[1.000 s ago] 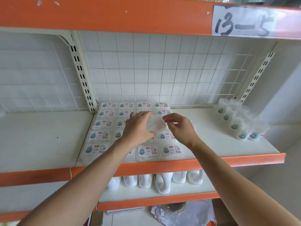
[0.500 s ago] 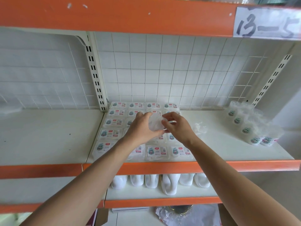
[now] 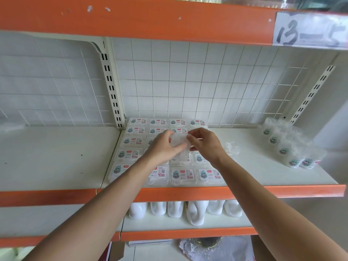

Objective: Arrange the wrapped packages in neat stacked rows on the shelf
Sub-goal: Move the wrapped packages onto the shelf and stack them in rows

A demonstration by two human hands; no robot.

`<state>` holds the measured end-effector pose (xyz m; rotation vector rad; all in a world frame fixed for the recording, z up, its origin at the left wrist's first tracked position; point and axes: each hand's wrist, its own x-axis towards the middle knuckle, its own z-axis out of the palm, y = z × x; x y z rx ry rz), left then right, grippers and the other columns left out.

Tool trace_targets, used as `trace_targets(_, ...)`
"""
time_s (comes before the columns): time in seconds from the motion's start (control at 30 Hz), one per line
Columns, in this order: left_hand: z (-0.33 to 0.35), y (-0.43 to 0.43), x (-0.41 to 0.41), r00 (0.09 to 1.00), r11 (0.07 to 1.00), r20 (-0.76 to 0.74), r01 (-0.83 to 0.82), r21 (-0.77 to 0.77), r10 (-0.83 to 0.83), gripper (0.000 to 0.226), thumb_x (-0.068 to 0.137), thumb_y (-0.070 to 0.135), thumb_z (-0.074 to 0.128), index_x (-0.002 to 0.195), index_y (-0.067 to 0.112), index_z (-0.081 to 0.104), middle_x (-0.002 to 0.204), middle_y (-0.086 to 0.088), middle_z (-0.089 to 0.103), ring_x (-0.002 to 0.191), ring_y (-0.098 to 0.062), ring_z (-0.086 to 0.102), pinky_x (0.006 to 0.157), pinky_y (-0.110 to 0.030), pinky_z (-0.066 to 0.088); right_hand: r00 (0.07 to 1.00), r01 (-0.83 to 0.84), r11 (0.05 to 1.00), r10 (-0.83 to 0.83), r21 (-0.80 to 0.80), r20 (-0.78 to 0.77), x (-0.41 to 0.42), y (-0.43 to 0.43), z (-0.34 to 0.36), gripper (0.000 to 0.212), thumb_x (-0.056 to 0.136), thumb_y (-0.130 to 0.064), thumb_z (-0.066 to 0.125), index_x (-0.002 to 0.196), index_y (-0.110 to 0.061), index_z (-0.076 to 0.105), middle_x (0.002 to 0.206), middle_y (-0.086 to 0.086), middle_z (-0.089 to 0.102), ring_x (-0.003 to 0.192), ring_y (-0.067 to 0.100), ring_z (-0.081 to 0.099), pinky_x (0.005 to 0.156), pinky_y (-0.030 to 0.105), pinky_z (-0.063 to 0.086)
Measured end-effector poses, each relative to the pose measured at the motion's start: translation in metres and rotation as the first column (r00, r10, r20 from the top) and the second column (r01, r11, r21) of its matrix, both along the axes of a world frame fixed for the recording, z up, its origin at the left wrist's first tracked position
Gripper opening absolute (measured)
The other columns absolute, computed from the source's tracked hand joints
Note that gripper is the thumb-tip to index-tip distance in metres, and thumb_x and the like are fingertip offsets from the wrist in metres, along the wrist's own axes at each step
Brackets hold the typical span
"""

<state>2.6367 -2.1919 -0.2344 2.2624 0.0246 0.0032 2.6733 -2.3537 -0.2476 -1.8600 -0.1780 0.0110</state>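
My left hand point(image 3: 163, 147) and right hand point(image 3: 205, 144) pinch one clear wrapped package point(image 3: 180, 143), fingers curled. Below it lie the package rows point(image 3: 135, 142) on the shelf point(image 3: 263, 166).

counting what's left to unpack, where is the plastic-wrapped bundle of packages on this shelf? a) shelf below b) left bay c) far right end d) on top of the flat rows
c: the plastic-wrapped bundle sits at the far right end of the shelf, apart from the flat rows, over which the left hand and right hand hold one clear package.
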Motion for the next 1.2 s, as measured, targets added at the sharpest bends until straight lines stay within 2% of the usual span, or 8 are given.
trace_targets(0.27,0.006,-0.006,0.003,0.993,0.998,-0.115,-0.004,-0.060,-0.003,0.081,0.083,0.057,0.064,0.147,0.019,0.034,0.147,-0.004,0.042,0.131,-0.022,0.045,0.104,-0.040,0.042,0.997,-0.053,0.980,0.063,0.194,-0.046,-0.005,-0.008,0.003,0.011,0.093,-0.012,0.062,0.093,-0.001,0.064,0.089,0.009,0.066,0.082,0.021,0.069,0.076,0.029,0.058)
trace_targets(0.4,0.008,-0.006,0.005,0.982,0.980,-0.187,-0.030,-0.196,-0.007,0.061,0.083,0.032,0.066,0.138,0.024,0.042,0.129,-0.003,0.052,0.101,-0.019,0.065,0.089,-0.035,0.053,0.986,-0.133,0.960,0.154,0.245,-0.070,-0.007,-0.015,0.003,0.012,0.095,-0.003,0.056,0.101,-0.004,0.066,0.099,0.012,0.069,0.092,0.018,0.069,0.082,0.026,0.056)
trace_targets(0.47,0.007,-0.007,0.005,0.981,0.945,-0.191,-0.033,-0.325,-0.032,0.057,0.078,0.015,0.066,0.131,0.022,0.046,0.119,-0.006,0.055,0.092,-0.020,0.069,0.089,-0.040,0.056,0.986,-0.158,0.976,0.165,0.151,-0.035,-0.007,-0.018,0.000,0.014,0.092,-0.007,0.062,0.105,-0.009,0.066,0.104,0.007,0.069,0.094,0.012,0.067,0.086,0.025,0.054)
trace_targets(0.57,0.004,-0.006,0.005,0.988,0.903,-0.138,-0.004,-0.430,-0.061,0.064,0.070,0.001,0.065,0.127,0.026,0.046,0.115,-0.003,0.051,0.100,-0.017,0.061,0.092,-0.042,0.054,0.978,-0.206,0.977,0.207,-0.057,0.021,-0.007,-0.024,-0.005,0.026,0.089,-0.021,0.069,0.114,-0.021,0.064,0.114,-0.004,0.067,0.107,0.004,0.063,0.094,0.021,0.050)
trace_targets(0.77,-0.003,0.002,0.009,0.993,0.898,-0.089,0.025,-0.439,-0.071,0.076,0.070,-0.018,0.059,0.124,0.032,0.042,0.121,-0.001,0.054,0.108,-0.020,0.057,0.089,-0.040,0.053,0.961,-0.277,0.957,0.277,-0.090,-0.009,-0.008,-0.029,-0.005,0.048,0.081,-0.011,0.076,0.119,-0.034,0.056,0.121,-0.007,0.060,0.111,0.008,0.060,0.081,0.033,0.058)
trace_targets(0.87,-0.006,0.005,0.010,0.994,0.915,-0.083,0.034,-0.401,-0.074,0.078,0.069,-0.016,0.062,0.122,0.037,0.040,0.124,0.002,0.054,0.111,-0.018,0.057,0.091,-0.041,0.053,0.973,-0.228,0.966,0.232,-0.125,0.014,-0.007,-0.028,-0.006,0.053,0.078,-0.010,0.078,0.120,-0.033,0.055,0.118,-0.006,0.061,0.106,0.013,0.063,0.072,0.030,0.059)
trace_targets(1.03,-0.009,0.008,0.012,0.993,0.938,-0.076,0.059,-0.341,-0.090,0.075,0.071,-0.001,0.076,0.125,0.037,0.040,0.123,0.005,0.056,0.110,-0.013,0.057,0.094,-0.038,0.051,0.980,-0.171,0.958,0.190,-0.229,0.062,-0.005,-0.028,-0.013,0.059,0.078,-0.015,0.079,0.130,-0.027,0.053,0.124,-0.005,0.057,0.106,0.013,0.061,0.080,0.025,0.055)
trace_targets(1.2,-0.004,0.009,0.014,0.996,0.941,-0.088,-0.030,-0.337,0.000,0.034,0.087,0.024,0.068,0.118,0.026,0.054,0.110,0.001,0.062,0.091,-0.017,0.064,0.085,-0.036,0.055,0.969,-0.171,0.948,0.211,-0.270,0.127,-0.003,-0.025,-0.015,0.061,0.078,-0.007,0.077,0.130,-0.028,0.052,0.133,-0.002,0.052,0.102,0.014,0.064,0.066,0.019,0.055)
